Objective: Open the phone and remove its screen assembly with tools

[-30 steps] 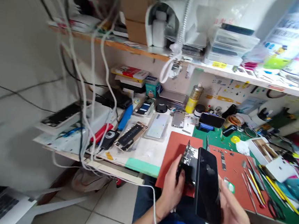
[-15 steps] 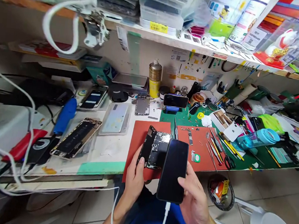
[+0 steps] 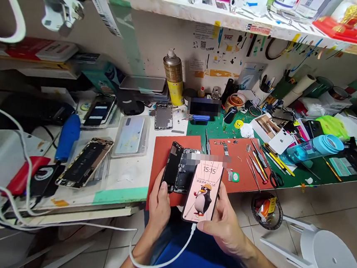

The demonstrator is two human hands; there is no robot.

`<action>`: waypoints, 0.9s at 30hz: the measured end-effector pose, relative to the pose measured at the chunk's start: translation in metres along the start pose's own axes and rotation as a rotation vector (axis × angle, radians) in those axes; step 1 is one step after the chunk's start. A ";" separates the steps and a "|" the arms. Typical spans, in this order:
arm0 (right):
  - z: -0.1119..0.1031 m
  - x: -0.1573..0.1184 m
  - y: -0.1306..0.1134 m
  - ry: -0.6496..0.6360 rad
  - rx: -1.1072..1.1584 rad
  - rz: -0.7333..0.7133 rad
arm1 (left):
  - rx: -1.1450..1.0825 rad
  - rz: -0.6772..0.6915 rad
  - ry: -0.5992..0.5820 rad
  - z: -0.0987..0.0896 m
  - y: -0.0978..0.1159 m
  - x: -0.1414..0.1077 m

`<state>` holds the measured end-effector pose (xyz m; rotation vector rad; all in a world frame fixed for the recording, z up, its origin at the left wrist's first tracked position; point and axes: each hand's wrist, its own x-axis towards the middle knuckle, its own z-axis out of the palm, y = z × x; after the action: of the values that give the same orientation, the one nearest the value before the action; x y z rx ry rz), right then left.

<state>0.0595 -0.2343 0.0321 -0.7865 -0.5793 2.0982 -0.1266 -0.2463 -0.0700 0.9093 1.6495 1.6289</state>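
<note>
My right hand (image 3: 228,228) grips a smartphone (image 3: 191,200), its lit screen reading 15:15 over a cartoon penguin. A white charging cable (image 3: 184,247) is plugged into its bottom edge. My left hand (image 3: 159,211) is closed on the left side of an opened phone (image 3: 172,167), thumb on its edge. That phone's dark display panel is folded out to the left, and its inner parts show beside it. The smartphone covers part of its right side. Both are above a red mat (image 3: 161,147). Tweezers (image 3: 208,143) lie at the mat's back edge.
A bare circuit board (image 3: 226,148), screwdrivers (image 3: 259,160) and scissors (image 3: 276,179) lie on the right. Phone housings, including a gold-edged one (image 3: 85,163), lie left. A spray can (image 3: 174,81) stands at the back under a shelf (image 3: 177,6). A white stool (image 3: 331,264) is at lower right.
The smartphone's screen has gone from black to a lit lock screen. My right thumb has moved from the screen's side down to the bottom edge. The camera view has tilted lower.
</note>
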 end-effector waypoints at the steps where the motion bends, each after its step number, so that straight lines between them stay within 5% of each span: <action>1: -0.001 0.000 0.000 -0.012 0.000 -0.002 | 0.006 0.000 0.003 0.000 0.000 0.000; 12: -0.005 0.000 -0.006 -0.014 0.016 -0.008 | 0.018 -0.001 -0.003 0.001 0.006 0.000; 19: -0.001 0.006 -0.004 0.112 0.025 -0.007 | 0.040 -0.013 0.010 0.001 0.006 0.000; 27: -0.009 0.001 -0.008 -0.015 0.034 0.049 | -0.025 -0.034 0.006 0.002 0.005 0.000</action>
<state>0.0698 -0.2277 0.0302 -0.7730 -0.5357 2.1551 -0.1247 -0.2454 -0.0650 0.8603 1.6358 1.6272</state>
